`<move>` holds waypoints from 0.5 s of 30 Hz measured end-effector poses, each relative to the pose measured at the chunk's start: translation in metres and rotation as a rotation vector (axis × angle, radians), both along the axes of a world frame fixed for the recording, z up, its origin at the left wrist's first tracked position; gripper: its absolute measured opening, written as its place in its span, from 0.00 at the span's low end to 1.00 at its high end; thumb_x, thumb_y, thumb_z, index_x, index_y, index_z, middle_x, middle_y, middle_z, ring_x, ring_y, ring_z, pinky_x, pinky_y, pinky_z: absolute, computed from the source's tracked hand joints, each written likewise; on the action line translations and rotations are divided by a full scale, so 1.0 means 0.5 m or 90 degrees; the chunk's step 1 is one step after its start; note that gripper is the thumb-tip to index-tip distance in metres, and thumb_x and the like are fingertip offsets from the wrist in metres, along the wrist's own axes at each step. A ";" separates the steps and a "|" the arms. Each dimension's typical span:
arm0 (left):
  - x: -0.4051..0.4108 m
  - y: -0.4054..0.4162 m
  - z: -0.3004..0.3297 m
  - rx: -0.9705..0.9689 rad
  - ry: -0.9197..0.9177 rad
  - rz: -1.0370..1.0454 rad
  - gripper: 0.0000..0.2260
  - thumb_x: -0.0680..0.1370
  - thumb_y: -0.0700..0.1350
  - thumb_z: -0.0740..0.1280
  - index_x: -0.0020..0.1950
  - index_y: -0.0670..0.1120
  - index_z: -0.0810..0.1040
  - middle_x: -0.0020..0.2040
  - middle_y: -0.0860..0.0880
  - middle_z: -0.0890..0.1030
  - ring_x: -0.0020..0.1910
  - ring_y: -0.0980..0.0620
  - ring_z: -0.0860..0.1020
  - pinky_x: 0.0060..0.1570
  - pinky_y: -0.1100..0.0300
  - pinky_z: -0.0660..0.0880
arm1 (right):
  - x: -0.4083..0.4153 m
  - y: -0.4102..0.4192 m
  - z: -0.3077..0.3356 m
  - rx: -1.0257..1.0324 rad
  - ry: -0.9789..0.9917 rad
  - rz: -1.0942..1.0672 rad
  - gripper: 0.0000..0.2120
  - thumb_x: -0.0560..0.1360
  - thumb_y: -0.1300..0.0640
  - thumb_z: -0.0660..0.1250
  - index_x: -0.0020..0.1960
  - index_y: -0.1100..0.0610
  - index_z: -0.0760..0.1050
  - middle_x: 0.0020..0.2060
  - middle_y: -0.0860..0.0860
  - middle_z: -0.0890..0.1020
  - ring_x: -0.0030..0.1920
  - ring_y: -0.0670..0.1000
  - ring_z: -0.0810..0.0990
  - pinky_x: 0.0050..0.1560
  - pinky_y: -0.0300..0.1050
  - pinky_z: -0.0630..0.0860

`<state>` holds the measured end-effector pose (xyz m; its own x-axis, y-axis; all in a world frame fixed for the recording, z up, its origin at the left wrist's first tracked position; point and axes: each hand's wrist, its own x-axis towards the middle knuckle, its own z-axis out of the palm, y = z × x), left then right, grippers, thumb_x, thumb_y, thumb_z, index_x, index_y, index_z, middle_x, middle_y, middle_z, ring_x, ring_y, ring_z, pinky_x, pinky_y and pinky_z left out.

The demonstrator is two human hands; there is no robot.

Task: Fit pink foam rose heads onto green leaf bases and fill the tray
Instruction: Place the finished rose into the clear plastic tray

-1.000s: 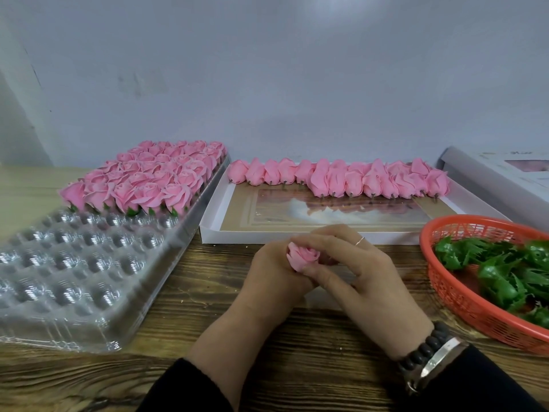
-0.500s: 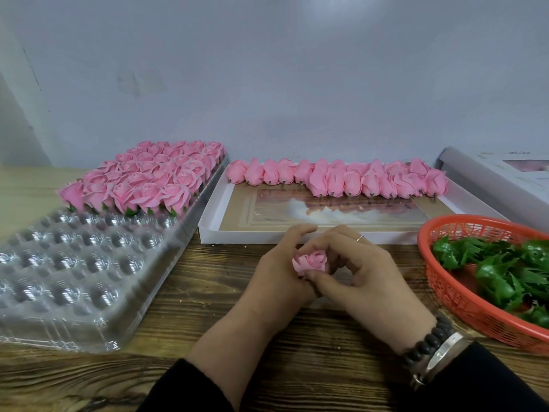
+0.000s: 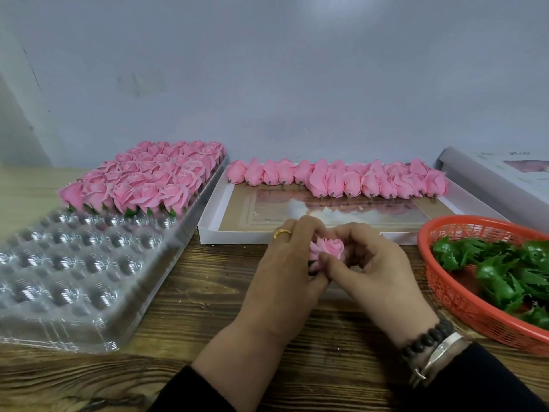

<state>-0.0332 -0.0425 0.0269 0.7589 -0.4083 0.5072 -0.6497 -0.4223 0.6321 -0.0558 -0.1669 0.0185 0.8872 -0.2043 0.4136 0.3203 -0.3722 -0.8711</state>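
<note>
So right in the middle, near edge of the wooden worktop (image 3: 184,292), both hands are bunched around one pink foam rose head (image 3: 328,248). The left hand (image 3: 285,278) has its fingers curled round the bloom from the left, and a dark green bit peeks out under it, probably a leaf base already on. The right hand (image 3: 374,272) pinches it from the right with thumb and fingertips. The bloom faces up and slightly toward the camera, stem end down into the palms.

The thing that matters next, I'd guess: the clear plastic blister tray (image 3: 74,278) sits off to the left, so the left hand is the nearer one for dropping it in. Its near pockets are bare; the far rows are packed with finished pink roses (image 3: 142,182), green tips showing underneath.

On the right, an orange mesh basket (image 3: 451,295) holds loose green plastic leaf bases (image 3: 499,272).

Further back, a flat white cardboard box (image 3: 208,233) has a row of bare pink rose heads (image 3: 341,179) lying along its far edge, stubs pointing near.
</note>
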 end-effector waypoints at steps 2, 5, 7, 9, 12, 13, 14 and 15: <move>0.000 0.000 0.000 0.005 0.006 0.003 0.16 0.71 0.39 0.71 0.50 0.53 0.66 0.50 0.52 0.74 0.49 0.55 0.72 0.46 0.62 0.70 | 0.000 0.001 0.000 0.004 0.009 0.004 0.16 0.65 0.64 0.72 0.42 0.43 0.77 0.29 0.50 0.78 0.27 0.41 0.73 0.29 0.32 0.71; 0.001 0.002 0.000 0.009 0.005 -0.001 0.17 0.72 0.38 0.70 0.50 0.53 0.66 0.50 0.53 0.74 0.49 0.56 0.72 0.47 0.64 0.70 | 0.000 0.004 0.002 0.030 0.007 0.018 0.12 0.65 0.66 0.72 0.39 0.49 0.78 0.28 0.49 0.78 0.27 0.40 0.72 0.29 0.31 0.70; 0.001 0.002 0.000 0.015 0.009 -0.002 0.15 0.72 0.39 0.70 0.52 0.52 0.67 0.51 0.52 0.75 0.50 0.55 0.72 0.48 0.62 0.71 | 0.000 0.005 0.003 0.049 0.002 0.025 0.12 0.65 0.67 0.72 0.40 0.51 0.77 0.28 0.46 0.77 0.27 0.38 0.72 0.29 0.29 0.69; 0.002 0.002 0.000 0.020 0.008 0.002 0.15 0.73 0.39 0.69 0.53 0.50 0.68 0.52 0.51 0.75 0.51 0.54 0.73 0.48 0.60 0.72 | 0.001 0.004 0.003 0.053 0.000 0.027 0.15 0.65 0.68 0.72 0.43 0.50 0.75 0.32 0.47 0.78 0.29 0.39 0.72 0.31 0.30 0.70; 0.003 0.002 -0.001 0.030 -0.010 0.006 0.14 0.73 0.38 0.68 0.53 0.49 0.69 0.51 0.51 0.75 0.49 0.54 0.72 0.47 0.59 0.72 | 0.003 0.003 0.001 0.047 0.001 0.026 0.19 0.65 0.66 0.73 0.47 0.48 0.72 0.35 0.49 0.77 0.30 0.40 0.73 0.32 0.32 0.71; 0.003 0.003 -0.001 0.032 -0.016 0.008 0.13 0.72 0.38 0.68 0.53 0.49 0.70 0.50 0.51 0.75 0.48 0.55 0.72 0.47 0.59 0.72 | 0.004 0.002 -0.001 0.043 0.002 0.028 0.19 0.65 0.66 0.73 0.48 0.48 0.72 0.35 0.50 0.77 0.31 0.40 0.73 0.32 0.32 0.71; 0.003 0.004 -0.002 0.033 -0.022 0.009 0.13 0.72 0.37 0.68 0.52 0.49 0.70 0.49 0.52 0.74 0.48 0.55 0.71 0.46 0.59 0.71 | 0.004 0.003 -0.001 0.041 0.003 0.032 0.19 0.65 0.65 0.74 0.49 0.48 0.72 0.36 0.49 0.77 0.31 0.40 0.73 0.32 0.31 0.71; 0.003 0.005 -0.002 0.033 -0.028 0.008 0.12 0.72 0.37 0.68 0.51 0.49 0.70 0.48 0.52 0.74 0.47 0.55 0.71 0.45 0.60 0.71 | 0.003 0.003 -0.001 0.044 0.001 0.036 0.18 0.65 0.62 0.74 0.49 0.48 0.72 0.36 0.49 0.77 0.31 0.41 0.73 0.32 0.31 0.71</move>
